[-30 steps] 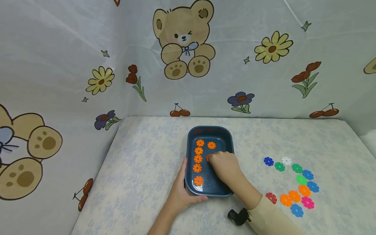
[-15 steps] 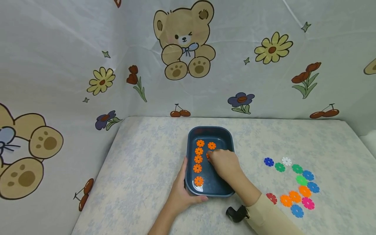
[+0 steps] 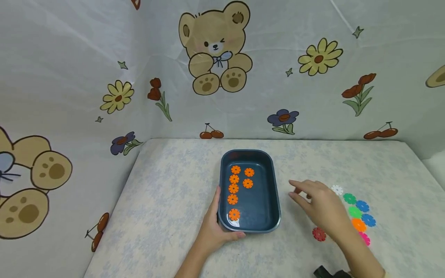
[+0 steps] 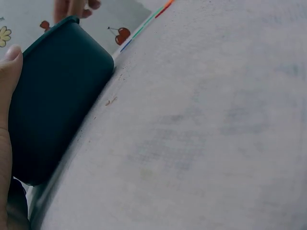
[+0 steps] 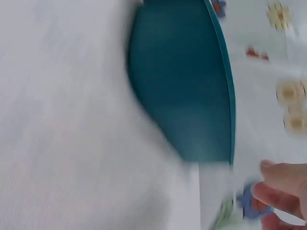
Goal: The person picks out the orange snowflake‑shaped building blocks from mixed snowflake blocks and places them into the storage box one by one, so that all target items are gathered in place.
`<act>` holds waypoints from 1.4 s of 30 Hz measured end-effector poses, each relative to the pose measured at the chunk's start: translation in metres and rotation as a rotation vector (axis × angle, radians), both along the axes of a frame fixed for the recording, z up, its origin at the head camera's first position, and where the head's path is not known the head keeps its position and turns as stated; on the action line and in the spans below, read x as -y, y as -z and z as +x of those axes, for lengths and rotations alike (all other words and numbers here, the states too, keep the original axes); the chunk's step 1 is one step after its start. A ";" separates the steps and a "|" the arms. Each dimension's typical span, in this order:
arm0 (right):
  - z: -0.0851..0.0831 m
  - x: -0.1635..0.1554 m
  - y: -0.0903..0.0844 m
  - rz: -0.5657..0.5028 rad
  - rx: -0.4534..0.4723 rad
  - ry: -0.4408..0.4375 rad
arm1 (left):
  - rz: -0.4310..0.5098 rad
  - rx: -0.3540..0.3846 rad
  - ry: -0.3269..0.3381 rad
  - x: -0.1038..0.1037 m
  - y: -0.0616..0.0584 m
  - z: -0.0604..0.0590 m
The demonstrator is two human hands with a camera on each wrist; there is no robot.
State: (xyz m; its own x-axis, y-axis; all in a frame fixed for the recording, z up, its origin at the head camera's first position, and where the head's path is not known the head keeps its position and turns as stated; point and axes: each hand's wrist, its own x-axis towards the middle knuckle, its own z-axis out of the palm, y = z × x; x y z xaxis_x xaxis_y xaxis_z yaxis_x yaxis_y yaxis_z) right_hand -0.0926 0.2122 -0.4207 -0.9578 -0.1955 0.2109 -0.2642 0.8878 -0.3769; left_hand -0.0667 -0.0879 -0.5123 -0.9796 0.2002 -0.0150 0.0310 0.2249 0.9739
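A dark blue rectangular tray (image 3: 260, 208) stands on the table in the middle of the head view. My left hand (image 3: 217, 227) grips its near left corner, fingers along the left side and thumb at the front. Inside lie orange notched plastic discs: several in a column at the left, such as one disc (image 3: 234, 214), and two beside the upper part of that column, the nearer being a disc (image 3: 248, 183). My right hand (image 3: 323, 204) is above the table right of the tray, fingers loosely bent, thumb and index finger apart, nothing between them.
Loose discs lie on the right of the table, including a white disc (image 3: 337, 190), a green disc (image 3: 349, 199), a blue disc (image 3: 369, 220) and a red disc (image 3: 319, 234). My right hand and forearm cover others. A bear-patterned cloth (image 3: 264, 92) hangs behind the table.
My right hand has let go of an orange disc inside the tray, leaving it below another one, and has moved right, out over the table. My left hand stays at the tray's corner.
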 end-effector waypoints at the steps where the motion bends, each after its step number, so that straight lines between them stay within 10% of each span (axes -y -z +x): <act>1: 0.004 -0.013 0.002 -0.002 0.038 0.011 | -0.002 0.002 -0.002 0.000 0.000 0.000; 12: 0.030 -0.145 0.042 0.131 0.554 0.093 | -0.010 -0.002 0.000 0.001 0.001 0.000; 42: 0.042 -0.169 0.064 0.054 0.474 0.130 | -0.006 0.016 -0.003 0.000 0.000 0.000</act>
